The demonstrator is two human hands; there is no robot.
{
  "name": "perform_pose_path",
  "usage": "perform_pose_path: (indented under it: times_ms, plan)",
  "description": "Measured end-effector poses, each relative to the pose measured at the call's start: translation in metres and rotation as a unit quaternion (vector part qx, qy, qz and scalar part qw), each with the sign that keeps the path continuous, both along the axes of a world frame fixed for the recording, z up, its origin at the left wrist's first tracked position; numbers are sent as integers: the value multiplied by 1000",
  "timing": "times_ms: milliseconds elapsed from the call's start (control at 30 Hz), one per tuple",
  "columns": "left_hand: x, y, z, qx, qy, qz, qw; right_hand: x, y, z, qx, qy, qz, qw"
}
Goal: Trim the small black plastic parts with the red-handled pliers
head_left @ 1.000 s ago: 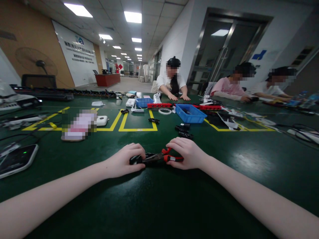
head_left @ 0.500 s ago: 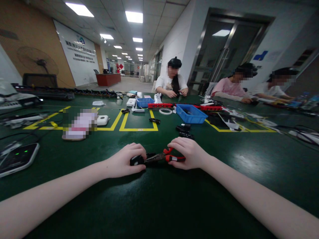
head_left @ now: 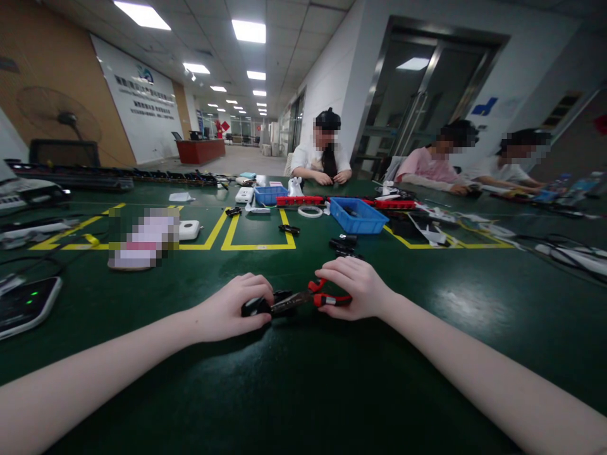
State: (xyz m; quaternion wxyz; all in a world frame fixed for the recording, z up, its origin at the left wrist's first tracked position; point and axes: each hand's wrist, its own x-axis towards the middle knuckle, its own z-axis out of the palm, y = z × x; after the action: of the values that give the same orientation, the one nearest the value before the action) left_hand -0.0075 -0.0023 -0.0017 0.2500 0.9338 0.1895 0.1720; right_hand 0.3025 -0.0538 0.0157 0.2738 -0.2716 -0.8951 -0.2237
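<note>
My right hand [head_left: 353,287] is closed round the red and black handles of a pair of needle-nose pliers [head_left: 327,298]. The pliers lie low over the table, their jaws pointing left. My left hand [head_left: 237,304] is closed on a small glossy black part [head_left: 257,307], whose kind I cannot make out. The plier tips reach the right side of this part, by my left fingertips; whether they grip it I cannot tell. Another dark piece shows just behind the jaws. Several black pieces [head_left: 346,245] lie beyond my right hand.
Blue trays [head_left: 358,218] and red strips [head_left: 298,201] stand farther back on the green table [head_left: 303,392]. A phone [head_left: 142,243] and a white device [head_left: 188,230] lie left. Cables [head_left: 564,249] spread at the right. Several people sit across the table.
The view has shifted slightly, so the background sits a little farther left. Both hands keep their holds on the black part and the pliers, with barely any movement between them.
</note>
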Motion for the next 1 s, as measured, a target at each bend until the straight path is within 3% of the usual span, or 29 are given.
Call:
perform_pose_path:
  times_ms: [1000]
  plan:
    - [0,2,4,27,-26,-8,999,-7,3,-1,-18,-11,-9,1000]
